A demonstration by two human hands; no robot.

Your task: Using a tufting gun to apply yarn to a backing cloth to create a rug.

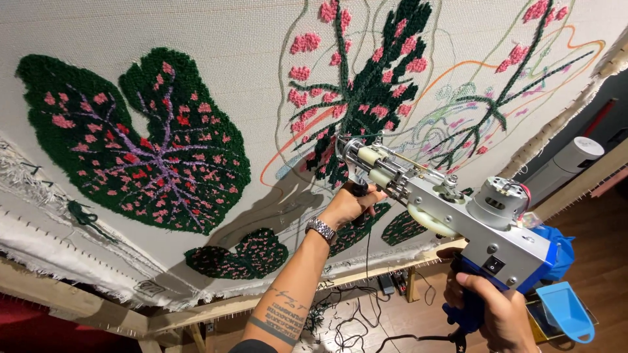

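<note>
While pressed nose-first against the stretched cloth (216,39), tufting gun (451,216) sits near the cloth's lower edge, beside the half-filled dark green stem with pink spots (369,98). Left hand (350,204), grip clenched on the front handle under the nose. Right hand (490,307), grip clenched around the blue rear handle. Finished green leaf (137,137) toward the cloth's left edge, wooden frame (78,301) below.
</note>
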